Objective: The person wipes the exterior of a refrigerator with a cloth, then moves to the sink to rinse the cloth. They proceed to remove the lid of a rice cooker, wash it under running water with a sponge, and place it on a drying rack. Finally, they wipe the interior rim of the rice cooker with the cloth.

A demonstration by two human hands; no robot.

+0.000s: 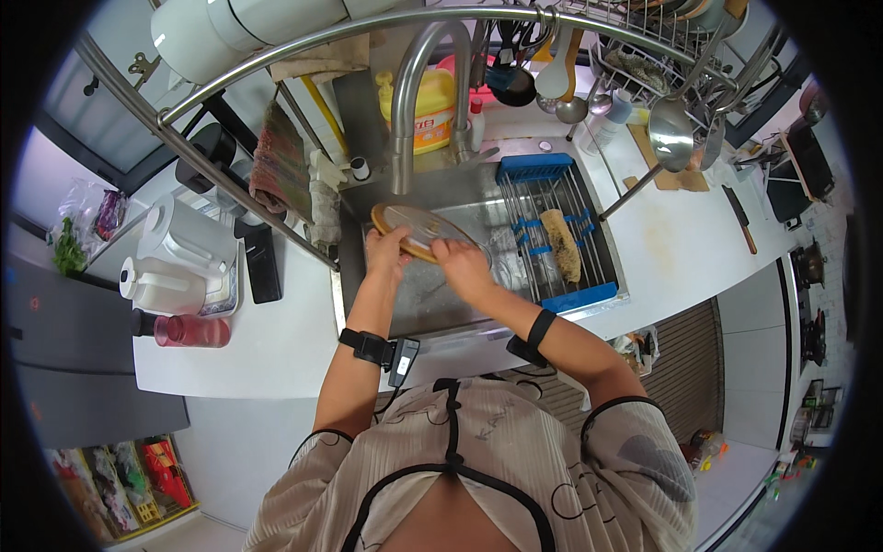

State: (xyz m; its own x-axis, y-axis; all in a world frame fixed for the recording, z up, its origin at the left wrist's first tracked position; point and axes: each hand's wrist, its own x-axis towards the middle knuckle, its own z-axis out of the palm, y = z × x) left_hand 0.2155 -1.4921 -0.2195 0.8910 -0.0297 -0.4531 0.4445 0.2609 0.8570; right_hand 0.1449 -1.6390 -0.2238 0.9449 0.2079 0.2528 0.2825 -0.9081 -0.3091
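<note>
Over the stainless steel sink [428, 297] I hold a round, see-through lid [441, 224] with a golden-brown rim, tilted. My left hand [388, 252] grips its near left edge, thumb on the upper face. At the near right edge, my right hand [463, 265] is closed on the rim; its fingertips lie on the face. Above the lid's far side hangs the spout of a metal faucet [401, 165]. To the right, an extendable drain rack [528, 186] with blue ends spans the sink. A loofah sponge [562, 241] with dark stains lies on it.
A metal rail [359, 29] arches over the sink, with ladles [670, 134] hanging at right. Behind the faucet stands a yellow detergent bottle [434, 110]. A knife [739, 217] lies on the right counter. On the left are a phone [263, 265], white jugs [183, 238] and a pink bottle [193, 331].
</note>
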